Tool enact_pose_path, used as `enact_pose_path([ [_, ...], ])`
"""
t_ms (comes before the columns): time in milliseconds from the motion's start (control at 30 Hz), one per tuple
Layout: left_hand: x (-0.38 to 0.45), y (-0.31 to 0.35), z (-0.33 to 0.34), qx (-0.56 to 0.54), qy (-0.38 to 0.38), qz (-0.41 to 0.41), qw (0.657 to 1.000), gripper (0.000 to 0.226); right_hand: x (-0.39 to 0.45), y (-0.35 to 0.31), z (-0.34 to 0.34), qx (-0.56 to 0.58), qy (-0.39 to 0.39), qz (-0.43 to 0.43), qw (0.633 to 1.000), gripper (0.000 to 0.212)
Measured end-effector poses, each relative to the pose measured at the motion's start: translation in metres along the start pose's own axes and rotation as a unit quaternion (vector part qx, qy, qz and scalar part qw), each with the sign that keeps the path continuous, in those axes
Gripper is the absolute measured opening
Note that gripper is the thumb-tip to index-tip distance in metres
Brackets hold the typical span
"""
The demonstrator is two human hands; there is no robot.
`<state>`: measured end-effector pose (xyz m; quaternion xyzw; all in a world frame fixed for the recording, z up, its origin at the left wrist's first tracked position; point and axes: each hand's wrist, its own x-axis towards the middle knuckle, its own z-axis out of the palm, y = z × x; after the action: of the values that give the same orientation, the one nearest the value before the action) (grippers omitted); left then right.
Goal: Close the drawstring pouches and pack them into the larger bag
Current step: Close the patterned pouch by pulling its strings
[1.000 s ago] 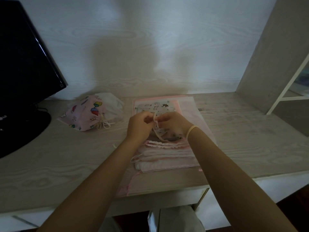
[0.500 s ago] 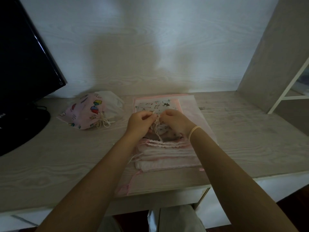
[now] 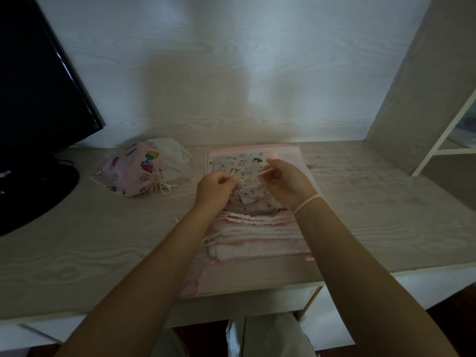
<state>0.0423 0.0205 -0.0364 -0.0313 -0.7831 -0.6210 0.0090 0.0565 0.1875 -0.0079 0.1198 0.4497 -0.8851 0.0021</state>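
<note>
Both hands are working a small printed pouch above the middle of a pale wood-grain desk. The left hand is pinching a white drawstring end at the pouch's gathered mouth, fingers curled tight around it, while the right hand is gripping the opposite side of the mouth, its thumb and fingers closed on the cord there. A thin pale band is circling the right wrist.

The pouch, white with small cartoon animal prints, is being held just above a stack of folded pink and white pouches, whose ruffled edges and loose cords are facing the person. That stack is lying on a larger flat pink bag, which is spreading out beneath it from the back of the desk toward the front edge, with a pink cord trailing off its near left corner.

Well to the left of the hands, a pink pouch with colourful prints is resting on the desk, its drawstring knotted at the gathered mouth, and a white fabric pouch is lying just behind it, touching it. A black monitor is standing at the far left on its round base. A light wooden side panel is rising at the right end of the desk.
</note>
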Motion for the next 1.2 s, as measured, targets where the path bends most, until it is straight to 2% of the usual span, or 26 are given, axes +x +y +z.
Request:
enact_pose_path([
  [100,0.001,-0.003,0.001,0.016,0.004,-0.002,1.000,0.016,-0.002,0.000,0.004,0.058,-0.052,-0.009,0.997,0.029],
  [167,0.002,-0.003,0.002,0.041,0.020,0.000,0.999,0.020,-0.003,0.000,0.003,-0.021,-0.049,-0.007,0.999,0.036],
  [233,0.002,-0.003,0.001,0.078,0.045,0.008,0.996,0.023,-0.001,0.000,0.000,-0.161,-0.001,-0.037,0.986,0.038],
  [300,0.000,-0.002,0.002,0.104,0.066,0.020,0.992,0.022,-0.002,0.001,0.001,-0.341,0.047,-0.104,0.933,0.038],
  [367,0.000,-0.003,0.004,0.107,0.070,0.028,0.991,0.021,-0.003,0.003,0.006,-0.511,0.063,-0.169,0.841,0.039],
  [433,0.001,-0.001,0.007,0.111,0.069,0.028,0.991,0.019,-0.005,0.006,0.010,-0.612,0.059,-0.208,0.761,0.038],
  [633,-0.001,-0.002,-0.003,0.107,0.045,0.028,0.993,0.019,-0.004,0.010,0.004,-0.724,-0.011,-0.192,0.663,0.032],
  [733,0.001,-0.001,-0.013,0.125,0.080,0.013,0.989,0.017,-0.007,0.010,0.006,-0.730,-0.056,-0.180,0.657,0.030],
  [800,0.003,0.002,-0.020,0.189,0.120,-0.008,0.974,0.011,-0.009,0.009,0.007,-0.731,-0.078,-0.162,0.658,0.033],
  [867,0.005,0.004,-0.025,0.256,0.154,-0.026,0.954,0.034,-0.009,0.009,0.007,-0.744,-0.087,-0.149,0.646,0.034],
  [900,0.005,0.004,-0.026,0.271,0.157,-0.010,0.949,0.044,-0.008,0.010,0.007,-0.750,-0.088,-0.149,0.639,0.032],
  [933,0.005,0.004,-0.027,0.275,0.145,0.032,0.950,0.049,-0.008,0.010,0.008,-0.755,-0.090,-0.153,0.632,0.030],
  [1000,0.003,0.005,-0.027,0.266,0.054,0.137,0.953,0.044,-0.007,0.009,0.009,-0.762,-0.094,-0.160,0.621,0.027],
  [1067,-0.001,0.007,-0.027,0.289,-0.052,0.178,0.939,0.029,-0.007,0.009,0.010,-0.760,-0.095,-0.162,0.622,0.028],
  [1100,-0.003,0.009,-0.026,0.309,-0.080,0.180,0.930,0.024,-0.007,0.008,0.011,-0.756,-0.093,-0.164,0.626,0.029],
  [1133,-0.004,0.010,-0.025,0.331,-0.089,0.182,0.922,0.023,-0.006,0.008,0.011,-0.753,-0.092,-0.169,0.629,0.031],
  [1200,-0.005,0.011,-0.022,0.374,-0.058,0.199,0.904,0.023,-0.004,0.010,0.012,-0.747,-0.084,-0.180,0.634,0.032],
])
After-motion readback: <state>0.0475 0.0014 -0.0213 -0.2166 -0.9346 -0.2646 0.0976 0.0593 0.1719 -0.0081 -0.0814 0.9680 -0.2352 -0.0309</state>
